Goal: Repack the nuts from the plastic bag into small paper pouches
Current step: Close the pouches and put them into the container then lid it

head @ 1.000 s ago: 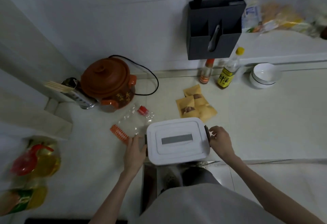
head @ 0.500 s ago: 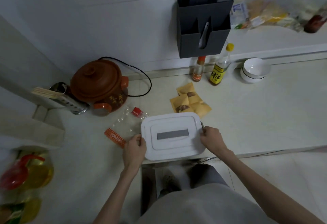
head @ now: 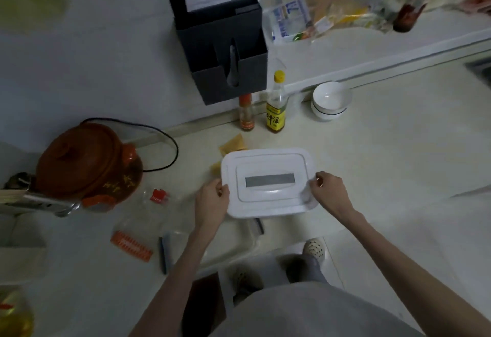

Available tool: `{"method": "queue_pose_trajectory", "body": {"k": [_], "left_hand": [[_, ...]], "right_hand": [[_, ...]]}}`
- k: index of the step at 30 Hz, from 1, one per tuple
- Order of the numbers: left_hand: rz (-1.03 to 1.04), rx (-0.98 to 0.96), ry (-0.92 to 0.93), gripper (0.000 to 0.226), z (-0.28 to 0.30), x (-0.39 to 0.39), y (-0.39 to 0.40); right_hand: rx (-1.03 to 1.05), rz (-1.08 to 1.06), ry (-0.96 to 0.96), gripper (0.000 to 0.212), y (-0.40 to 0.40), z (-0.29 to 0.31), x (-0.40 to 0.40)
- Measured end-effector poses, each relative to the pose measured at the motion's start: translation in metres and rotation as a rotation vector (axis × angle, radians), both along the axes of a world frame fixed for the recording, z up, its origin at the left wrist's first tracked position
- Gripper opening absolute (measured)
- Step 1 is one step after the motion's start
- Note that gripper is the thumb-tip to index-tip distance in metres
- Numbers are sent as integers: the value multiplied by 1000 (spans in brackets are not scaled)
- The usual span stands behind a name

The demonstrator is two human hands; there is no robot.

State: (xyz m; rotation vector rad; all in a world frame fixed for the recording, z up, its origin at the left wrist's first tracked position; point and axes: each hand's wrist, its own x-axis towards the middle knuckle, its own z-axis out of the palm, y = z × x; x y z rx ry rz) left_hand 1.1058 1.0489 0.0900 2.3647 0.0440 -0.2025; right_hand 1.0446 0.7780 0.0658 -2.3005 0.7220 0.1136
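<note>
Above the counter [head: 385, 166], both hands, left hand [head: 212, 202] and right hand [head: 328, 191], grip the white lid [head: 268, 181]; filled pouches [head: 233, 145] and an apparently empty plastic bag [head: 148, 211] suggest packing is nearly complete.

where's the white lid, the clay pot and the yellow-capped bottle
white rectangular plastic lid [head: 268, 193], head view, on its raised centre panel below the grey strip
brown clay pot with lid [head: 79, 158], head view, on the domed lid
clear bottle with yellow cap and yellow label [head: 276, 118], head view, on the label
</note>
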Motion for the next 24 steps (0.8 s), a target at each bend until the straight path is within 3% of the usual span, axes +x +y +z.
{"method": "queue_pose_trajectory", "body": {"k": [4, 11, 15, 18, 20, 22, 24], "left_hand": [[-132, -24, 30, 15, -16, 11, -86], [-172, -41, 402, 26, -62, 5, -195], [-167, -85, 563, 15, -74, -4, -209], [-143, -149, 625, 25, -81, -8, -209], [-143, -126, 651, 7, -83, -9, -207], [-124, -111, 661, 20, -85, -6, -202], [-75, -172, 651, 18, -81, -1, -193]], "right_hand": [[2, -95, 107, 16, -76, -21, -4], [20, -100, 334, 30, -170, -65, -16], [21, -50, 395, 29, -195, -77, -12], [10, -7, 439, 33, -204, -80, -6], [-9, 18, 452, 38, -204, -80, 0], [-21, 15, 424, 47, -197, -77, 9], [-51, 47, 349, 48, -182, -72, 19]]}}
